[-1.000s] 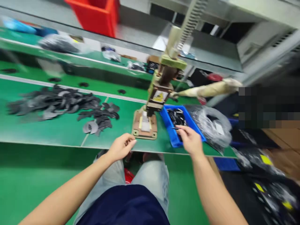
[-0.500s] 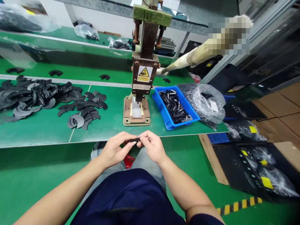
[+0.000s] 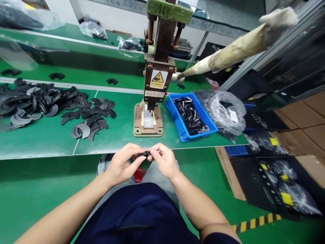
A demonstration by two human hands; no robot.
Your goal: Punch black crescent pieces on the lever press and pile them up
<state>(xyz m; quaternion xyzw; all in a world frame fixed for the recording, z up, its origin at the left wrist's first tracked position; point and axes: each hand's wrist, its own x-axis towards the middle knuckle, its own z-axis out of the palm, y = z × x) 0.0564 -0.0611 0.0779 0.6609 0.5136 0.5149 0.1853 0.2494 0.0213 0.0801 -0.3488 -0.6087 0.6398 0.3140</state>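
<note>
On the far left, a big heap of dark curved pieces (image 3: 48,105) is spreading over the green bench (image 3: 119,127), and a smaller cluster (image 3: 95,123) is lying just to its right. Behind them, along the back strip, four more dark arches (image 3: 56,75) are sitting well apart from one another.

Moving right, here is the left hand (image 3: 124,164), and it is pinching a small black part (image 3: 144,154) between thumb and fingers! That part is hanging just off the bench's near edge, above the person's lap, with the fingers hiding much of it. Right behind it the hand press (image 3: 156,71) is standing upright, wearing a yellow warning sign (image 3: 158,78), while a pale block (image 3: 148,122) is resting on its base (image 3: 158,120). And now the right hand (image 3: 164,161), its thumb and fingers gripping the other end of that same part, so both hands are sharing it!

Next, a blue tray (image 3: 182,134) is sitting beside the press, loaded with small black pieces (image 3: 190,115). Above it, the press's pale lever (image 3: 236,47) is slanting up to the right. A clear plastic bag (image 3: 225,108) is slumping against the tray's far side, and on the far right, bagged goods with yellow labels (image 3: 286,199) are lying below the brown cartons (image 3: 297,113).
</note>
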